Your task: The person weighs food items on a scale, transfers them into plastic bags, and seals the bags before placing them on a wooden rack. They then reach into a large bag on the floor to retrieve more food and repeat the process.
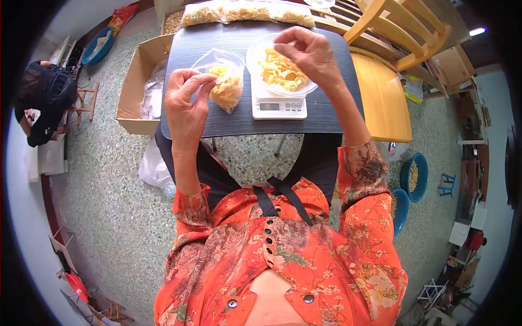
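Observation:
My left hand (186, 103) pinches the rim of a clear plastic bag (224, 76) holding yellow chips, which rests on the small dark table (228, 122). My right hand (310, 51) hovers over a clear bowl of yellow chips (280, 70) with its fingertips pinched together; whether a chip is between them I cannot tell. The bowl sits on a white digital scale (279, 107). Several filled bags of chips (247, 12) lie along the table's far edge.
An open cardboard box (136, 81) with plastic bags stands left of the table. A yellow wooden chair (383, 81) is on the right. Blue basins (414, 176) sit on the floor at right. Another person (46, 95) crouches at far left.

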`<state>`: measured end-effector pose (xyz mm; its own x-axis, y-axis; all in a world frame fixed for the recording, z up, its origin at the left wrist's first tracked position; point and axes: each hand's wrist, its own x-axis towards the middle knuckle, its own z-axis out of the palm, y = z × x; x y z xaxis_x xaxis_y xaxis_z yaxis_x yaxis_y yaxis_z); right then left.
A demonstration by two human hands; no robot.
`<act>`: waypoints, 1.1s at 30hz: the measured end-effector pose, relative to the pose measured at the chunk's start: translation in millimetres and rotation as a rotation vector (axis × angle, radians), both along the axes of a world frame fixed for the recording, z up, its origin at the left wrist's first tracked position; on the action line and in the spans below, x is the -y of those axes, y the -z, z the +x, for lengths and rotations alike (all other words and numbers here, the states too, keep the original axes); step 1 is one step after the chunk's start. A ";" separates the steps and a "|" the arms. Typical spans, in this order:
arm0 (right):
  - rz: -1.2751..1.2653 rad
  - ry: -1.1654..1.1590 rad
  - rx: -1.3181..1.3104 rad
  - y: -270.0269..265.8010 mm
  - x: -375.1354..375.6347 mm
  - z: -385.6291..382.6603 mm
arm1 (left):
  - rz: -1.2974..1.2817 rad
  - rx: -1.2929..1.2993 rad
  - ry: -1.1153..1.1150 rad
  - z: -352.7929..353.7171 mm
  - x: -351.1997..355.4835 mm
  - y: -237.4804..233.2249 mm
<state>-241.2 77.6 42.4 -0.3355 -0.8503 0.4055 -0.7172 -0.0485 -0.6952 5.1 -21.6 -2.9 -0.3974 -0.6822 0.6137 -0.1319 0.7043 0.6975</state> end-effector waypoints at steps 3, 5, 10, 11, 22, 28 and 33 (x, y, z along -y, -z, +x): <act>0.063 0.098 -0.200 2.5 -21.4 -28.6 | 0.059 -0.057 0.056 -5.4 -5.4 3.3; 0.236 0.168 -0.377 8.5 -31.1 -38.3 | 0.042 -0.054 0.052 -8.7 -8.2 5.6; 0.443 0.219 -0.593 12.9 -34.1 -24.3 | -0.001 -0.049 0.029 -10.4 -12.4 7.7; 0.492 0.249 -0.635 14.8 -32.2 -20.9 | -0.001 -0.051 0.025 -9.3 -13.0 7.2; 0.479 0.206 -0.526 28.8 -20.8 -20.1 | -0.044 -0.090 -0.059 -9.6 -15.9 7.7; 0.177 0.196 -0.223 22.7 -30.4 -36.8 | -0.018 -0.116 -0.044 -15.5 -17.9 11.6; 0.041 0.242 0.262 17.9 -32.5 -35.3 | -0.018 -0.156 -0.071 -22.6 -18.4 7.1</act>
<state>-276.6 110.1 24.5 -0.6174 -0.7471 0.2463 -0.5016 0.1327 -0.8548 -17.5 -3.2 -9.9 -0.2470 -0.6938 0.6765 -0.0730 0.7095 0.7010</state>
